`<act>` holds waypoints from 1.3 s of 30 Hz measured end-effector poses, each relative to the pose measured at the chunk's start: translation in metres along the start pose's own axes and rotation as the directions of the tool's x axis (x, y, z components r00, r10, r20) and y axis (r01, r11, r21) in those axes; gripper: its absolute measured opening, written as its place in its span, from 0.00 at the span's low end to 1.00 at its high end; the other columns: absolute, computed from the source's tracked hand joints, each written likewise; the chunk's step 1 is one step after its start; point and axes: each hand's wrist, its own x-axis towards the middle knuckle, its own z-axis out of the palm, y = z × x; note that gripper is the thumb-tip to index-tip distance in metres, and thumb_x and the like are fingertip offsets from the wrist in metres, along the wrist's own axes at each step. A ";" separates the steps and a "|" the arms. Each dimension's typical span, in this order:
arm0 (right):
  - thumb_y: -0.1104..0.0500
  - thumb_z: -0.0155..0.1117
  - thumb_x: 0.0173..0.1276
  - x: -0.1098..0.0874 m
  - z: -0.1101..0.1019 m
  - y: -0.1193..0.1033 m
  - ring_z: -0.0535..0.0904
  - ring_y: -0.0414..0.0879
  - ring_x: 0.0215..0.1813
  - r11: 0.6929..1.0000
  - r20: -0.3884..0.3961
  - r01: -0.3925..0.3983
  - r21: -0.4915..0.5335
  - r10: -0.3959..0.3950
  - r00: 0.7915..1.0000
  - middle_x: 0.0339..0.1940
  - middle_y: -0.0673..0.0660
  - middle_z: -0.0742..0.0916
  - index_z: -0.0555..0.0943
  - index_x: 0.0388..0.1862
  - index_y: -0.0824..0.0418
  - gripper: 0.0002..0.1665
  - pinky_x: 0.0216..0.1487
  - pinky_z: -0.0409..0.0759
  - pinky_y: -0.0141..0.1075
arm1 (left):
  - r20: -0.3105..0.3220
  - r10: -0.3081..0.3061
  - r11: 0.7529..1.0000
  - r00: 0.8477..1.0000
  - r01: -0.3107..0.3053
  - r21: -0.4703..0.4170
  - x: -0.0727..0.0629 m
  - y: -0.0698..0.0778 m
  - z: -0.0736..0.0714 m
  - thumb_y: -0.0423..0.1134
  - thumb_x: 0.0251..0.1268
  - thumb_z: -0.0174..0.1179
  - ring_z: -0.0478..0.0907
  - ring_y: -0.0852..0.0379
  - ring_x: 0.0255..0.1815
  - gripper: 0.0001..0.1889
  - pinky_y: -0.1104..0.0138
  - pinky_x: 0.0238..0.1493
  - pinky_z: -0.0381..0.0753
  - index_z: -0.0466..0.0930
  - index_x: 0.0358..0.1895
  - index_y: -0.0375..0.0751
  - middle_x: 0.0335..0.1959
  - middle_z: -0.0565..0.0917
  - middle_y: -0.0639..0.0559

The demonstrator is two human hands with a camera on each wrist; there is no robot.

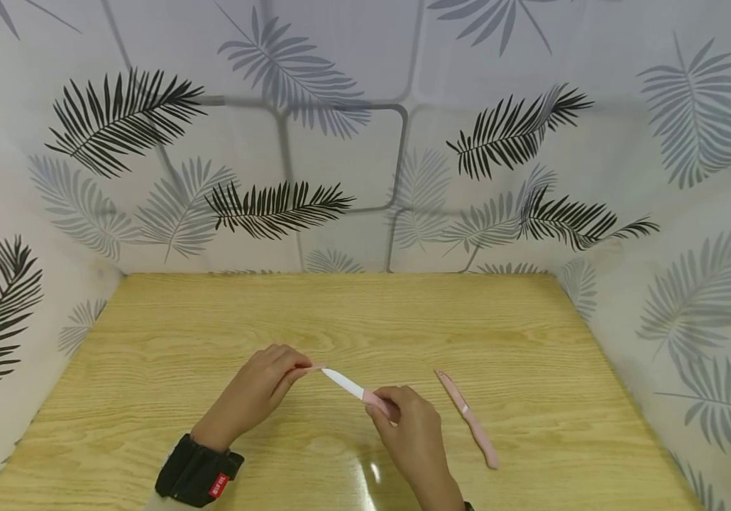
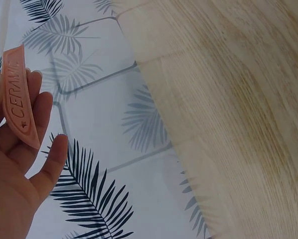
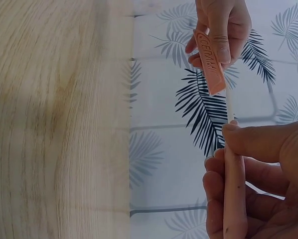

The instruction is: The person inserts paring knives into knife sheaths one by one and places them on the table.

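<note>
My right hand (image 1: pixel 411 429) grips the pink handle of a knife (image 1: pixel 344 384), whose white blade points up and to the left. Between the thumb and fingers of my left hand (image 1: pixel 263 387) is a pink blade sheath (image 2: pixel 20 97) with raised "CERAMIC" lettering. In the right wrist view the sheath (image 3: pixel 210 63) sits near the blade, its end beside the tip; whether they touch I cannot tell. A second pink knife (image 1: pixel 468 419), its blade covered by a pink sheath, lies on the table to the right of my right hand.
The wood-grain table (image 1: pixel 340 305) is bounded at the back and sides by white cloth (image 1: pixel 353 163) printed with black and grey leaves. A black band (image 1: pixel 196 470) with a red label wraps my left wrist. Light glares off the tabletop near the front.
</note>
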 end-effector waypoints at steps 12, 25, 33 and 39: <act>0.62 0.72 0.58 0.001 0.001 0.002 0.83 0.44 0.33 1.000 0.003 0.022 -0.007 -0.022 1.000 0.31 0.55 0.86 0.85 0.37 0.67 0.10 0.35 0.82 0.28 | 0.058 -0.099 0.994 0.993 0.096 0.053 0.002 0.002 0.001 0.36 0.65 0.61 0.79 0.57 0.39 0.04 0.58 0.44 0.79 0.81 0.40 0.44 0.37 0.84 0.55; 0.63 0.72 0.57 0.000 0.001 0.003 0.84 0.45 0.33 0.999 0.004 0.040 0.001 -0.040 0.999 0.32 0.57 0.86 0.85 0.37 0.68 0.11 0.35 0.83 0.29 | 0.073 -0.123 0.992 0.990 0.124 -0.003 0.004 0.001 0.000 0.37 0.64 0.62 0.67 0.67 0.27 0.03 0.67 0.35 0.72 0.82 0.40 0.49 0.31 0.81 0.63; 0.63 0.72 0.57 -0.001 0.004 0.005 0.84 0.45 0.33 1.000 0.003 0.031 -0.005 -0.031 1.000 0.32 0.56 0.86 0.85 0.37 0.67 0.10 0.35 0.83 0.29 | 0.044 -0.147 0.989 0.988 0.146 0.024 0.002 0.002 0.000 0.35 0.65 0.61 0.76 0.63 0.35 0.04 0.64 0.39 0.77 0.82 0.41 0.46 0.37 0.84 0.57; 0.63 0.73 0.56 -0.002 0.006 0.004 0.84 0.45 0.33 1.000 0.004 0.021 -0.009 -0.021 1.000 0.32 0.56 0.86 0.85 0.37 0.67 0.11 0.35 0.83 0.30 | 0.027 -0.132 0.991 0.991 0.132 -0.003 0.000 0.000 0.001 0.33 0.66 0.61 0.75 0.64 0.34 0.04 0.68 0.35 0.76 0.82 0.40 0.45 0.36 0.84 0.57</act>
